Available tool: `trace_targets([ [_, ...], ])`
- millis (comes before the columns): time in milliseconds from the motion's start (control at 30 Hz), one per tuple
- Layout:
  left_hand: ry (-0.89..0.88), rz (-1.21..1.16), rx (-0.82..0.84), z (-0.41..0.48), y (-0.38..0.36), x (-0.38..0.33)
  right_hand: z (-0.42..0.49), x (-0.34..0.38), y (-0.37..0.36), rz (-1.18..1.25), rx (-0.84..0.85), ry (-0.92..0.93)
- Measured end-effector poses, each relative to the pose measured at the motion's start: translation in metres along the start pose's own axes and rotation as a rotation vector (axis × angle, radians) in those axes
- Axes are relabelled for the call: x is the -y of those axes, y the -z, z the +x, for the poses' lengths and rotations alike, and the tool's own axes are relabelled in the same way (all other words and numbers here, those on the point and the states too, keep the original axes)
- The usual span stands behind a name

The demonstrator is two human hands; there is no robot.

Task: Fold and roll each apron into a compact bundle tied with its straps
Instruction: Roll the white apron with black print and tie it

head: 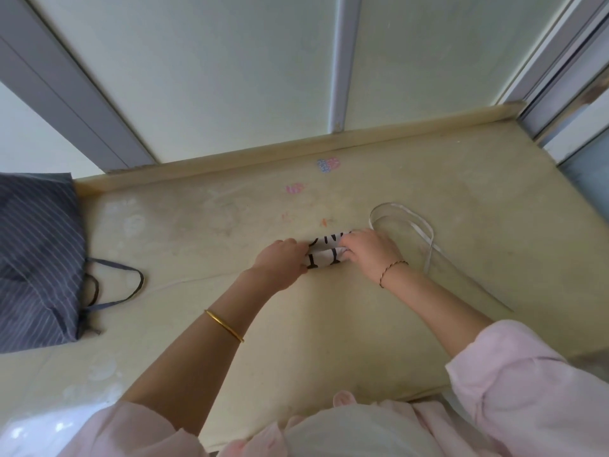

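Item one: white apron [324, 255] with black lettering, already reduced to a short tight roll, lying mid-bench [329, 341] between your two hands.

Left hand [280, 263]: grip closed around the roll's left end, fingers curled over the top.

Right hand [369, 250]: grip closed on the right end, fingertips tucked under the fold where the strap leaves.

Item two: white strap [425, 232], loose, looping away to the right of the roll and trailing back toward the near edge. Not yet wound round the bundle.

Item three: dark striped apron [36, 258], unrolled, heaped at the left edge of the bench with its dark straps [131, 288] spilling out beside it. Well apart from the work; likely next in line.

Handling notes for the present step, offered as judgement: keep your left hand pressing down so the roll cannot spring open. Free only your right hand to gather the strap. Draw out the slack before wrapping, or the loop will sit loose. Wind across the middle of the roll, not near an end, where it could slip off. Keep each turn flat and untwisted. Finish with a knot or tuck snug against the cloth.
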State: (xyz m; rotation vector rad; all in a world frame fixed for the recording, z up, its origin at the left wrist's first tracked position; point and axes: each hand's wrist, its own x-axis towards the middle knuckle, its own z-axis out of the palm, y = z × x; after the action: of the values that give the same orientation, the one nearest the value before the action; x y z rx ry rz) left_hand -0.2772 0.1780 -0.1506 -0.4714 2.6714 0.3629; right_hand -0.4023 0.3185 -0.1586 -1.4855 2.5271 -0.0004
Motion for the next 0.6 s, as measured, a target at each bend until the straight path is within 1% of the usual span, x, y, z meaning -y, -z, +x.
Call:
trace_targets([
  [33,-0.005,-0.031,0.036,-0.001,0.004,0.003,0.001,-0.002,0.007,0.071,0.121,-0.02],
  [67,-0.013,-0.069,0.075,-0.002,0.007,0.006,0.002,-0.004,0.01,0.138,0.2,-0.031],
  [100,-0.012,-0.115,0.102,-0.004,0.009,0.009,0.002,-0.005,0.011,0.189,0.224,-0.031],
  [167,0.018,-0.207,0.114,-0.005,0.008,0.012,0.002,-0.008,0.006,0.238,0.207,-0.037],
  [233,0.067,-0.27,0.085,-0.003,0.006,0.013,0.003,-0.008,0.002,0.267,0.179,-0.056],
  [367,0.128,-0.269,0.011,0.002,0.0,0.01,0.008,-0.007,-0.002,0.362,0.126,-0.119],
  [500,0.183,-0.26,-0.061,0.004,-0.007,0.003,0.011,-0.005,-0.003,0.199,0.135,-0.109],
  [600,0.215,-0.235,-0.083,0.005,-0.007,0.0,0.015,-0.007,0.004,0.202,0.225,-0.124],
])
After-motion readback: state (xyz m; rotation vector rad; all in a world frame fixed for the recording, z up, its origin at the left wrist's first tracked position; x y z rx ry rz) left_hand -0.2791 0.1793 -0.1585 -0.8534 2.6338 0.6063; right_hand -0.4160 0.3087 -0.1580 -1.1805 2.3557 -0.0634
